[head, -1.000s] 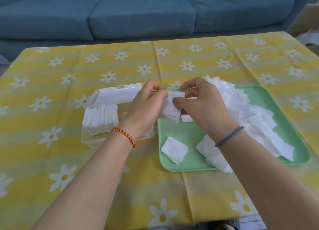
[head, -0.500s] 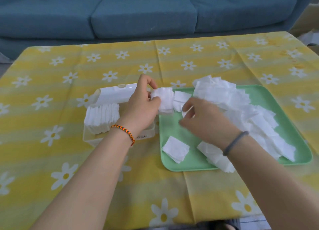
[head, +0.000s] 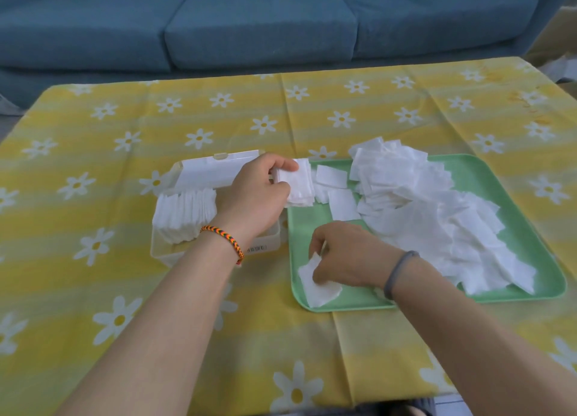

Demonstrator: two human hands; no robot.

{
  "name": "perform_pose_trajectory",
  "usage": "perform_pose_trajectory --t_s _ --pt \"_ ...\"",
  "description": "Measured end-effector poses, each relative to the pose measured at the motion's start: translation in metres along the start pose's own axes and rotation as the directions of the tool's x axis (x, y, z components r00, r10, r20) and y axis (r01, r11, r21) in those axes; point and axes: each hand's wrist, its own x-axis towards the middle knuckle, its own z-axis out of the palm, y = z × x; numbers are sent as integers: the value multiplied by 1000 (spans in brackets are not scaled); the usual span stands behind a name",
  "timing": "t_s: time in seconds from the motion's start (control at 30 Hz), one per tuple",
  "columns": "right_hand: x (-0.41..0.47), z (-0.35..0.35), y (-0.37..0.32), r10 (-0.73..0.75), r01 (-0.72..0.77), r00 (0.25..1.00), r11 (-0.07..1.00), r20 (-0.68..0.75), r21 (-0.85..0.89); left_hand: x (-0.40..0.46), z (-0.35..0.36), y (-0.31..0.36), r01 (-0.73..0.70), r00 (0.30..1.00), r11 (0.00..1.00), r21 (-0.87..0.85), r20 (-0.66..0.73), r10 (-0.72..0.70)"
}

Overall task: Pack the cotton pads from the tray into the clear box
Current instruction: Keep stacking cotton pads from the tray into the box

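One hand parted from the stack.
My right hand (head: 343, 253) had dropped to pinch a loose pad (head: 315, 286) on the tray (head: 315, 228); my left hand (head: 259, 194) gripped the stack (head: 298, 181).

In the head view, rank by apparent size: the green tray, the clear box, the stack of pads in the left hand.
1. green tray
2. clear box
3. stack of pads in the left hand, clearly smallest
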Motion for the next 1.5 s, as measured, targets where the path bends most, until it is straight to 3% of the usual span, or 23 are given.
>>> perform_pose_trajectory --t_s 0.07,0.13,0.23,0.3,0.37,0.57,0.83,1.13,1.2,1.3,1.33,1.37,1.5 --pt "1 -17 6 10 -8 1000 993 -21 116 1 0 -1 -4 1000 1000 -2 -12 4" --pt "-4 -39 10 61 -27 995 929 -80 368 2 0 -3 -7 1000 1000 -5 -19 7" --pt "-16 -66 10 52 67 989 683 -140 727 2 1 -4 -24 1000 1000 3 6 24" --pt "-20 -73 7 12 146 984 529 -180 836 0 4 -2 -22 999 999 -46 34 23" --pt "-19 -73 3 15 201 972 458 -234 866 -1 9 2 -4 999 994 -110 52 10" --pt "-7 -67 0 122 240 924 552 -362 798 -4 12 15 79 991 961 -264 122 -48" --pt "-4 -63 1 111 247 896 681 -431 690 -2 16 9 -47 992 972 -232 103 73" --pt "0 -63 5 190 208 857 723 -480 658 0 13 1 -103 992 983 -151 59 113" --pt "0 -68 6 243 237 836 649 -492 723 0 11 0 -103 993 989 -110 53 110" --pt "-5 -74 2 251 312 878 346 -407 885 -2 8 2 -115 991 991 -71 55 119" --pt "-5 -73 0 228 310 894 308 -386 899 -2 8 2 -125 990 990 -59 62 129" --pt "-5 -70 -3 200 298 904 340 -378 892 -2 7 3 -135 988 990 -47 69 138" --pt "3 -55 -6 177 239 876 649 -448 722 -2 9 3 -167 982 983 -70 75 172"
